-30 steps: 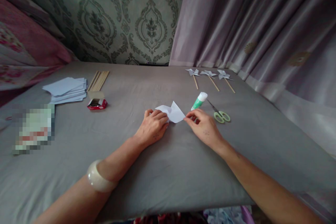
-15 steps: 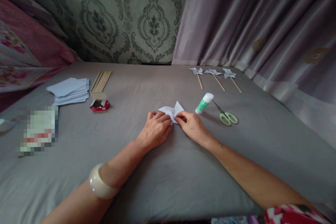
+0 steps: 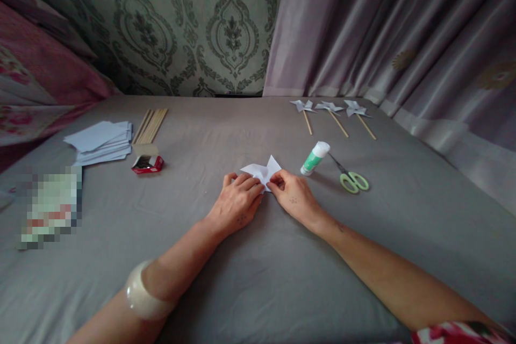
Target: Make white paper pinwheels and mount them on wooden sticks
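Observation:
Between my hands lies a white paper pinwheel (image 3: 263,171) with folded, pointed blades, its near part hidden by my fingers. My left hand (image 3: 238,199) is closed on its left side, fingers pressing it against the grey cloth. From the right, my right hand (image 3: 293,193) pinches the paper close to its middle between thumb and fingers. A green and white glue stick (image 3: 315,158) stands slightly tilted just beyond my right hand. Beside it lie scissors (image 3: 353,181) with light green handles.
Several wooden sticks (image 3: 150,126), a stack of white paper (image 3: 99,142) and an open small red box (image 3: 147,164) lie to the left. A blurred packet (image 3: 50,207) is nearer. Three pinwheels on sticks (image 3: 357,109) rest at the far right, by the curtain (image 3: 322,27).
The view has shifted slightly, so objects on the left sit further left. My hands keep their hold on the paper pinwheel, with hardly any movement.

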Available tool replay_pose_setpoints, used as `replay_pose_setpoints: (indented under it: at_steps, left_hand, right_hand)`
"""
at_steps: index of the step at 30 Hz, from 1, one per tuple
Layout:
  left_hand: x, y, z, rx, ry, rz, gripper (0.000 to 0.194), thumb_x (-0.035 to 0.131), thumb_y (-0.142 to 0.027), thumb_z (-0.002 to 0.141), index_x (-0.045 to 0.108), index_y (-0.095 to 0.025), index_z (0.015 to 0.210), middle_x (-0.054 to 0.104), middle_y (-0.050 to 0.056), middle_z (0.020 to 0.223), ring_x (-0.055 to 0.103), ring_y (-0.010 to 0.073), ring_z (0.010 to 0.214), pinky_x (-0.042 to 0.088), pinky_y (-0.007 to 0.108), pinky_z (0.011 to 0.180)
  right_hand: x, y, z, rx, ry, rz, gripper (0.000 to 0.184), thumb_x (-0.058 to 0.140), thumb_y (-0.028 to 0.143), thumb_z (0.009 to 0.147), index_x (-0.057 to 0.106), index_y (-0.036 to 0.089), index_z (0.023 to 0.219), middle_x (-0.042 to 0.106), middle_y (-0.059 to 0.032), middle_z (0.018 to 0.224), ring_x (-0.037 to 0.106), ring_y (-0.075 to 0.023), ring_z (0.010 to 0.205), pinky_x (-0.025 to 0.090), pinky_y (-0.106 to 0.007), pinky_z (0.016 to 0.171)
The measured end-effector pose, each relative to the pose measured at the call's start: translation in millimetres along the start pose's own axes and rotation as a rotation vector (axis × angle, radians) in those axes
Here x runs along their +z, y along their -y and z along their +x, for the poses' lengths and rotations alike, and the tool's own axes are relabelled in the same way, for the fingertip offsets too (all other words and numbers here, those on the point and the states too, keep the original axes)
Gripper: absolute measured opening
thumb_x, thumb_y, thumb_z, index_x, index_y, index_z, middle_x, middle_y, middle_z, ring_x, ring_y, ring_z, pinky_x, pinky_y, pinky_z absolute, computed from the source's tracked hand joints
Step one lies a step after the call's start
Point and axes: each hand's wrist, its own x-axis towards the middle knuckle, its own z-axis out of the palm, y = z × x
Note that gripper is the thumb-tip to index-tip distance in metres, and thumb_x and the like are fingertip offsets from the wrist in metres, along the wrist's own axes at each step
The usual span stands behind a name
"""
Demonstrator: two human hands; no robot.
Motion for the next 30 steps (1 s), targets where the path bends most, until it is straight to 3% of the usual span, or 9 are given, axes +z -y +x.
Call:
replay_pose_setpoints:
  at_steps: [30]
  left_hand:
    - [2.2,0.8,-1.7,0.003,0.014,0.017,0.024,0.045,-0.022,0.092,0.066,-0.021,0.105,0.068,0.007,0.109,0.056,0.0231,0.102,0.031,0.043,0.089]
  right_hand:
    - [-0.6,4.4,-1.0,0.007,0.032,-0.063,0.005,0.058,0.021,0.083,0.063,0.019,0.084,0.071,-0.0054,0.079,0.067,-0.0187,0.076,0.046,-0.028,0.070]
